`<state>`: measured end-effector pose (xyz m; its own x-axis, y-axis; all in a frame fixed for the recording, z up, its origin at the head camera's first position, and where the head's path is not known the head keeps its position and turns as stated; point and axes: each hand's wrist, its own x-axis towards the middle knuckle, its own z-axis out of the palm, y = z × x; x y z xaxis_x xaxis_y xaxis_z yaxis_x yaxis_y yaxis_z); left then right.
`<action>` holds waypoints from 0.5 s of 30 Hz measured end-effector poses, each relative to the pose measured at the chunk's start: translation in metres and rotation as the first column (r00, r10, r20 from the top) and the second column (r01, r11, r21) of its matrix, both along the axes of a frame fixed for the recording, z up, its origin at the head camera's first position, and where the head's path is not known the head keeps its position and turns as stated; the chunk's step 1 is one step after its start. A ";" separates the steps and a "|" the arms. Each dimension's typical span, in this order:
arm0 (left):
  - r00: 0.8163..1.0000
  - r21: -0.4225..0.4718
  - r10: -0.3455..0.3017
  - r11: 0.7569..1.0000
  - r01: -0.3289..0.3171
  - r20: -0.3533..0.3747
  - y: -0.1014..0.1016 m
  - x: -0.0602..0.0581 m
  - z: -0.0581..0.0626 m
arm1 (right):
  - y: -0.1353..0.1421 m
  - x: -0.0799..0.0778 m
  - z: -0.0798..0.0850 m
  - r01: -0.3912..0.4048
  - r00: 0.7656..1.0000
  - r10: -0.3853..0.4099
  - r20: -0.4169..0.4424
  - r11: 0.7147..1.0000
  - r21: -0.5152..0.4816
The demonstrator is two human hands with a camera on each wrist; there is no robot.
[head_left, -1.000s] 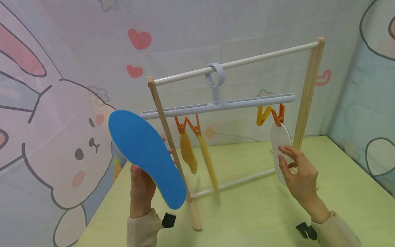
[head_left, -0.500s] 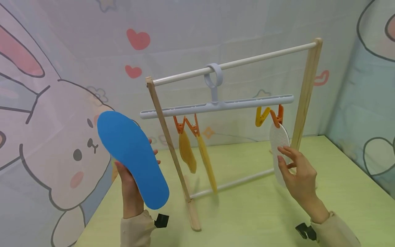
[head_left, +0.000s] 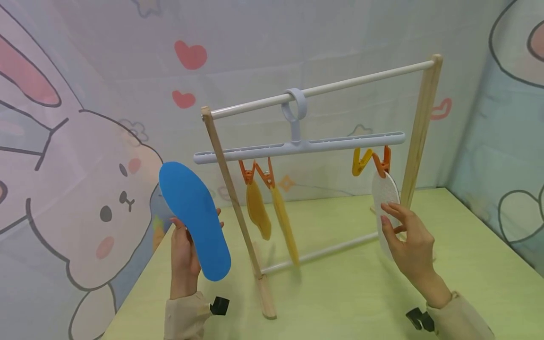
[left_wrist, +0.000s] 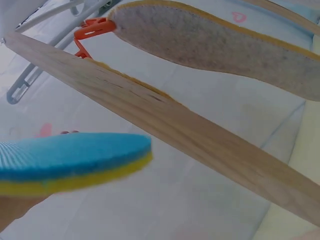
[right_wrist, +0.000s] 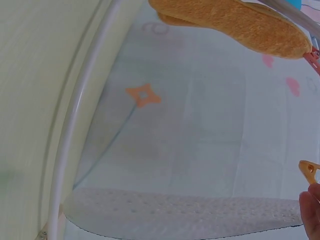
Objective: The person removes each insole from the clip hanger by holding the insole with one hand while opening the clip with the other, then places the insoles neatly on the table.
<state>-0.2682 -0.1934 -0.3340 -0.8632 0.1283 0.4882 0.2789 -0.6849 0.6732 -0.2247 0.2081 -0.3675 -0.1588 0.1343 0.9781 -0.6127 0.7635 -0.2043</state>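
My left hand (head_left: 184, 250) holds a blue insole (head_left: 193, 217) by its middle, left of the drying rack. Its yellow underside layer shows along the edge in the left wrist view. My right hand (head_left: 410, 241) is raised in front of a white dimpled insole (head_left: 384, 193), thumb and fingertips overlapping its face and loosely bent. An orange clip (head_left: 383, 163) holds that insole by its top end; a yellow clip (head_left: 360, 162) beside it hangs with nothing in it. Two fuzzy tan-yellow insoles, one nearer the left post (head_left: 258, 210) and one beside it (head_left: 284, 226), hang from orange clips.
A pale grey hanger bar (head_left: 272, 150) hangs by its ring from the white top rod (head_left: 361, 79) of a wooden rack. The rack's left post (head_left: 231, 189) stands between my left hand and the tan insoles. A lower rod (head_left: 323, 252) runs near the pale green table (head_left: 340, 297).
My left hand with the blue insole moved left, then slightly back right and lower, the insole now looking smaller and farther off. My right hand has stayed almost still by the white insole.
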 end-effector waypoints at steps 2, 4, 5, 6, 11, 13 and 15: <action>0.997 -0.057 0.060 0.997 -0.057 0.042 0.000 -0.001 -0.001 | 0.000 0.000 0.000 -0.002 1.000 0.002 0.001 1.000 -0.001; 0.992 -0.095 0.092 0.992 -0.084 0.085 0.000 -0.002 -0.002 | 0.001 0.000 -0.001 -0.004 1.000 0.004 0.003 1.000 0.000; 0.990 -0.105 0.095 0.991 -0.083 0.108 0.000 -0.002 -0.003 | 0.001 0.000 -0.001 -0.007 1.000 0.007 0.003 1.000 0.000; 0.987 -0.111 0.093 0.991 -0.079 0.128 0.000 -0.002 -0.003 | 0.002 0.000 -0.001 -0.008 1.000 0.008 0.004 1.000 0.001; 0.978 -0.098 0.039 0.995 -0.020 0.204 -0.002 -0.005 -0.008 | 0.003 0.001 -0.002 -0.011 1.000 0.011 0.005 1.000 0.007; 0.972 -0.088 0.017 0.996 0.004 0.233 -0.003 -0.007 -0.010 | 0.003 0.001 -0.002 -0.012 1.000 0.012 0.006 1.000 0.005; 0.963 -0.082 -0.009 0.996 0.033 0.271 -0.005 -0.009 -0.013 | 0.004 0.001 -0.002 -0.013 1.000 0.013 0.007 1.000 0.003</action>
